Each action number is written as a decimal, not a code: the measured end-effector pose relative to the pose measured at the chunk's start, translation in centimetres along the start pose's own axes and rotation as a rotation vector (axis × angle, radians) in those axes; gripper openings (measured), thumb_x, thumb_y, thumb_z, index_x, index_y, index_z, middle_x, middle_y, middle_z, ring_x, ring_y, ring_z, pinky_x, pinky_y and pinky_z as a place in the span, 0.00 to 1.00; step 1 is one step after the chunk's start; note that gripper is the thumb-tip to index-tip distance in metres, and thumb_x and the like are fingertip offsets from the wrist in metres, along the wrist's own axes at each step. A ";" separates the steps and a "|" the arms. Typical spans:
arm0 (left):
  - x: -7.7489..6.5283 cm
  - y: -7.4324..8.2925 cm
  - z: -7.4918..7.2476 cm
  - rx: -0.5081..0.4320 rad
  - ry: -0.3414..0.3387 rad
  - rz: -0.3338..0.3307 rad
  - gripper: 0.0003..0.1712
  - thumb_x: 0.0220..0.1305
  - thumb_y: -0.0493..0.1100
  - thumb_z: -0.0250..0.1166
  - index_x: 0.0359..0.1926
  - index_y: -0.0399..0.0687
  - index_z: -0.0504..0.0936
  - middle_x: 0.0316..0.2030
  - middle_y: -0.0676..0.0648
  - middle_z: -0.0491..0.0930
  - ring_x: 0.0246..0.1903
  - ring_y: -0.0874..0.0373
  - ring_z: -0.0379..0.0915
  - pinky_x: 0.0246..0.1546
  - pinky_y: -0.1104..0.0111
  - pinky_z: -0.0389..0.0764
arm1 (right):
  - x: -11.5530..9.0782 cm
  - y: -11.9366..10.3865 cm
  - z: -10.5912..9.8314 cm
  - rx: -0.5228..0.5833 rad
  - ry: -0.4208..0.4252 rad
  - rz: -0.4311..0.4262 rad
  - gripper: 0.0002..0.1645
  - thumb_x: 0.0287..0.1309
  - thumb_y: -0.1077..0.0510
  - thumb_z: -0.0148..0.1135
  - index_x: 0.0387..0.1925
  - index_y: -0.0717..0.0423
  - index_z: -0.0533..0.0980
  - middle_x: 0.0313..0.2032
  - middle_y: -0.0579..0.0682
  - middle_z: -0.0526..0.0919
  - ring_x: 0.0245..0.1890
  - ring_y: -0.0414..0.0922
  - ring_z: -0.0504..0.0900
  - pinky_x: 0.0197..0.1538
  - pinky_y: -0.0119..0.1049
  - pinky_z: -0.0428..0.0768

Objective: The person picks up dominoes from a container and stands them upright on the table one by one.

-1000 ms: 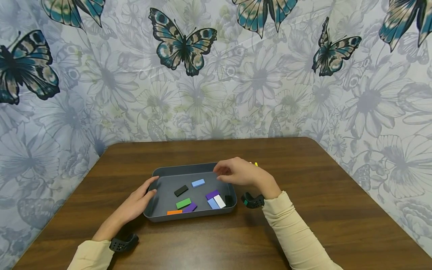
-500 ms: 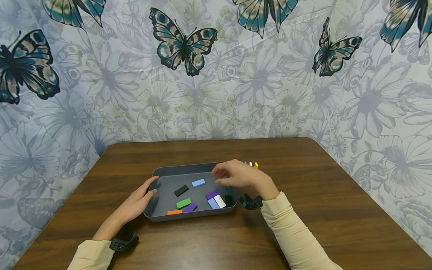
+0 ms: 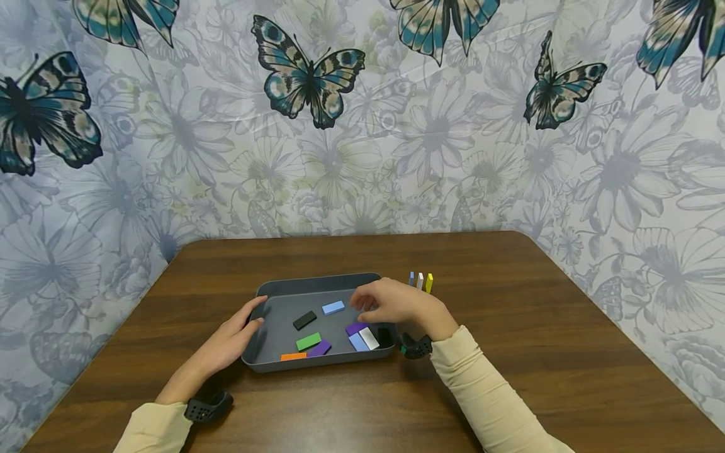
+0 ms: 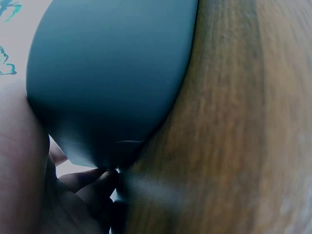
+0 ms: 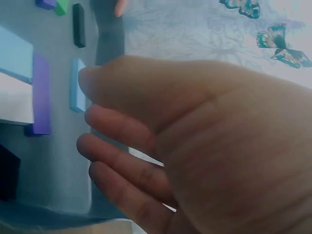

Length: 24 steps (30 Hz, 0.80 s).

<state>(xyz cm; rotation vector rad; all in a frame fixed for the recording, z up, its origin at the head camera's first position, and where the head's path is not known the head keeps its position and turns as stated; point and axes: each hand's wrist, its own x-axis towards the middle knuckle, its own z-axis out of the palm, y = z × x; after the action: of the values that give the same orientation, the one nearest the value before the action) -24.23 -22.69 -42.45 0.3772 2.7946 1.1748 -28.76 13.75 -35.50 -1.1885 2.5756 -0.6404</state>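
Note:
My left hand (image 3: 229, 336) holds the left end of a grey tray (image 3: 274, 330), its thumb at the rim; the left wrist view shows fingers (image 4: 95, 187) against the tray wall. Above the tray's right part hovers my right hand (image 3: 396, 303), fingers loosely bent and nothing held. Below and around it lie small flat blocks: light blue (image 3: 333, 307), purple (image 3: 355, 328), a second light blue block (image 3: 358, 342), white (image 3: 369, 339) and black (image 3: 386, 336). Farther left are a black block (image 3: 304, 320), a green one (image 3: 308, 341), another purple block (image 3: 320, 348) and an orange one (image 3: 293, 357).
Behind the tray's right corner, a blue block (image 3: 411, 278), a white block (image 3: 420, 280) and a yellow block (image 3: 429, 283) stand upright in a row on the wooden table (image 3: 510, 352). A butterfly-patterned cloth (image 3: 362, 157) hangs behind the table.
My right hand has shifted slightly left and nearer to me, uncovering the upright blocks behind it. The left hand and the tray have stayed in place.

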 end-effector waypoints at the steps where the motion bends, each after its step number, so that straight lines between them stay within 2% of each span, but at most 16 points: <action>1: 0.0 0.0 0.0 -0.002 0.000 0.000 0.33 0.83 0.49 0.46 0.81 0.47 0.52 0.80 0.32 0.50 0.77 0.31 0.48 0.71 0.34 0.57 | 0.1 0.0 0.1 -0.002 -0.003 -0.002 0.17 0.68 0.58 0.66 0.56 0.58 0.81 0.51 0.52 0.87 0.49 0.43 0.86 0.56 0.41 0.83; 13: 0.0 -0.1 0.1 0.004 -0.001 -0.005 0.33 0.83 0.49 0.46 0.81 0.48 0.52 0.79 0.33 0.51 0.77 0.31 0.50 0.70 0.33 0.58 | 0.7 -0.2 1.3 -0.054 -0.043 0.015 0.15 0.64 0.60 0.70 0.52 0.55 0.82 0.46 0.48 0.88 0.49 0.44 0.85 0.56 0.36 0.82; 24: 0.0 0.0 0.1 0.006 -0.001 -0.002 0.33 0.83 0.49 0.46 0.81 0.47 0.52 0.79 0.32 0.51 0.77 0.31 0.50 0.70 0.33 0.58 | 1.0 -0.1 2.0 -0.099 -0.031 0.032 0.15 0.61 0.61 0.72 0.50 0.54 0.84 0.43 0.45 0.87 0.44 0.42 0.84 0.52 0.33 0.81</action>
<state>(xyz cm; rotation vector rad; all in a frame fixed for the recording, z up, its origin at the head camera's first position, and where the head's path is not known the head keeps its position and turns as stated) -24.20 -22.66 -42.51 0.3754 2.7978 1.1650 -28.57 12.31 -37.19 -1.1751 2.6217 -0.4895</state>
